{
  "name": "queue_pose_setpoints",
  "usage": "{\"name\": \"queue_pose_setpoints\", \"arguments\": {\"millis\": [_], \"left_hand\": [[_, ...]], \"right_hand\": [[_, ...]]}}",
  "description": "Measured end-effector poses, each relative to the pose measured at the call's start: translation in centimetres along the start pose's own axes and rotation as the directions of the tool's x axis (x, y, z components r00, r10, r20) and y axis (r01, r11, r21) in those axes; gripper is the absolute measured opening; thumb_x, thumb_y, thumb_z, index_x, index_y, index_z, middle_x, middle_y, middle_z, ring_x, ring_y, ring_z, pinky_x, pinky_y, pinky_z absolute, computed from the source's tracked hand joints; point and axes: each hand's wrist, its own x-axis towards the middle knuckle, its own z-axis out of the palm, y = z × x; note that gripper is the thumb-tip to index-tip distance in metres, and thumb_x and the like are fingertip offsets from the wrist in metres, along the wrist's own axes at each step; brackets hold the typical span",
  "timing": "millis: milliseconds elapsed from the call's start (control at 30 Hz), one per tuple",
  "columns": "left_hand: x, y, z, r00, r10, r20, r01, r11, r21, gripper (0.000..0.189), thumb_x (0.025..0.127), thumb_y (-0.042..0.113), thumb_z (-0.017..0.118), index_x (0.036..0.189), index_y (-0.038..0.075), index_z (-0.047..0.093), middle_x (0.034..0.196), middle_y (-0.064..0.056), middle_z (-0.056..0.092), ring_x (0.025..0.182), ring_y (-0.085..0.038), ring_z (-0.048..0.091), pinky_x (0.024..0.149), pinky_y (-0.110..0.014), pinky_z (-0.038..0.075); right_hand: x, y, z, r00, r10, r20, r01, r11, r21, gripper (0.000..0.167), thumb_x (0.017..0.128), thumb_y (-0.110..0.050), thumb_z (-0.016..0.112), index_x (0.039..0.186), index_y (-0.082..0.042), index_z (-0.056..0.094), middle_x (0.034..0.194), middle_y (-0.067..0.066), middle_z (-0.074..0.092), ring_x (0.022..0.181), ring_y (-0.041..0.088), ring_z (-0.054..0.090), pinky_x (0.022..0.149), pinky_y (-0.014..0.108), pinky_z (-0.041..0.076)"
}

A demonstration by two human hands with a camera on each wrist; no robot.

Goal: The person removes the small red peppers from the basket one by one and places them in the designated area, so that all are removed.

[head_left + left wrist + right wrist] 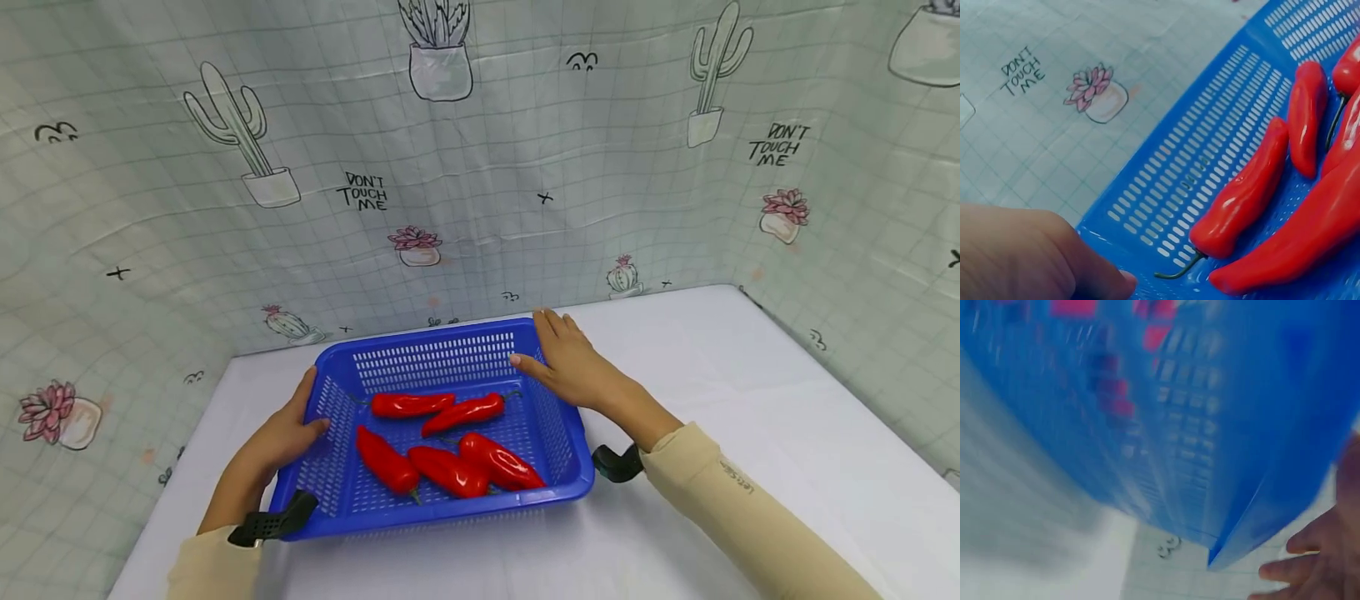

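Currently, far left, I see a beige sleeve [213,567] with a black wrist mount [273,521] on its cuff. Next, left hand [281,437] grips the near-left side of a blue rectangular plastic basket [442,511] with slotted walls: thumb over the rim, index along the outside; I can't tell how the other fingers lie, they're hidden.

Basket sits mid-frame, between both hands, over a white tabletop [750,400]; can't confirm whether its base is fully down.

Inside I count five glossy red peppers with thin green stems. Left to right: one slanted at front left [386,461], one lying across the rear [411,406], one front middle [448,472], one rear right [465,412], one front right [498,461] against the middle one.

Right hand [566,362] is over the basket's far-right corner: fingers straight, slightly spread, thumb reaching inward past the rim. My right wrist view is blurred, but gaps between those fingers show. Then a second black mount [618,464] and the right beige sleeve [742,508].
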Motion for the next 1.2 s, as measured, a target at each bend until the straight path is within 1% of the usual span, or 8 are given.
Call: {"name": "queue_pose_setpoints", "arguments": {"millis": [167,367,467,600,833,967,1100,1200], "left_hand": [[-0.2,-0.6,-0.1,1.0,-0.008,-0.02,0.009,1.0,0.002,0.084,0.097,0.006,0.046,0.154,0.005,-0.017,0.155,-0.04,0.006,0.132,-0.064,0.028,0.099,-0.073,0.033],[-0.3,-0.3,0.1,0.999,0.005,-0.032,-0.004,0.999,0.046,0.084,0.096,0.006,0.047,0.154,0.003,-0.014,0.153,-0.042,0.011,0.129,-0.065,0.033,0.096,-0.072,0.037],[-0.4,0.0,-0.3,0.999,0.0,-0.037,0.002,0.998,0.056,0.084,0.097,0.006,0.046,0.154,0.004,-0.015,0.153,-0.042,0.01,0.128,-0.066,0.033,0.094,-0.073,0.036],[-0.7,0.2,-0.7,0.999,-0.02,-0.03,0.022,0.999,0.046,0.084,0.098,0.005,0.044,0.153,0.005,-0.018,0.153,-0.042,0.007,0.129,-0.067,0.031,0.094,-0.074,0.035],[-0.6,0.0,-0.7,1.0,-0.012,-0.026,0.014,0.998,0.061,0.083,0.098,0.006,0.045,0.153,0.003,-0.018,0.15,-0.046,0.012,0.123,-0.067,0.038,0.092,-0.072,0.039],[-0.4,-0.1,-0.6,0.999,-0.015,-0.03,0.017,0.997,0.07,0.084,0.098,0.006,0.046,0.153,0.003,-0.017,0.15,-0.046,0.012,0.124,-0.067,0.037,0.094,-0.072,0.038],[-0.2,-0.1,-0.2,0.999,-0.014,-0.029,0.016,0.998,0.058,0.084,0.097,0.005,0.046,0.153,0.003,-0.016,0.151,-0.044,0.011,0.126,-0.066,0.035,0.096,-0.072,0.037],[0.0,0.1,0.1,1.0,-0.011,-0.029,0.013,0.999,0.051,0.084,0.097,0.006,0.046,0.154,0.004,-0.015,0.151,-0.043,0.013,0.127,-0.065,0.035,0.096,-0.072,0.036]], "right_hand": [[0.9,-1.4,-0.4,1.0,-0.019,-0.007,0.019,0.999,0.026,0.086,0.098,-0.044,0.053,0.152,0.011,0.015,0.158,0.029,0.021,0.147,0.046,0.017,0.117,0.056,0.02],[0.9,-1.0,-1.6,1.0,0.01,0.024,-0.011,1.0,0.029,0.086,0.098,-0.04,0.055,0.151,0.013,0.014,0.158,0.03,0.02,0.147,0.047,0.017,0.115,0.058,0.021],[1.5,-1.7,-2.6,0.998,0.012,0.061,-0.018,0.995,0.097,0.083,0.099,-0.038,0.053,0.151,0.013,0.014,0.158,0.03,0.021,0.146,0.046,0.021,0.115,0.057,0.023],[3.1,-4.0,-3.3,0.988,-0.001,0.152,-0.03,0.979,0.202,0.08,0.099,-0.041,0.05,0.153,0.008,0.017,0.156,0.026,0.03,0.144,0.041,0.032,0.114,0.054,0.029],[5.6,-6.6,-1.9,0.97,0.005,0.244,-0.075,0.957,0.28,0.074,0.098,-0.042,0.051,0.151,0.003,0.03,0.15,0.021,0.044,0.138,0.036,0.043,0.111,0.05,0.037],[6.8,-7.4,-0.3,0.961,-0.023,0.275,-0.06,0.955,0.29,0.068,0.098,-0.039,0.054,0.147,0.005,0.039,0.148,0.02,0.047,0.136,0.034,0.046,0.11,0.048,0.039],[7.9,-8.2,1.6,0.951,-0.088,0.295,0.014,0.97,0.244,0.048,0.097,-0.036,0.058,0.124,0.004,0.061,0.116,0.014,0.065,0.102,0.023,0.062,0.09,0.035,0.051],[8.5,-8.8,2.9,0.94,-0.115,0.322,0.043,0.974,0.223,0.036,0.097,-0.032,0.06,0.1,0.003,0.064,0.083,0.007,0.056,0.07,0.016,0.047,0.063,0.029,0.042]]}}
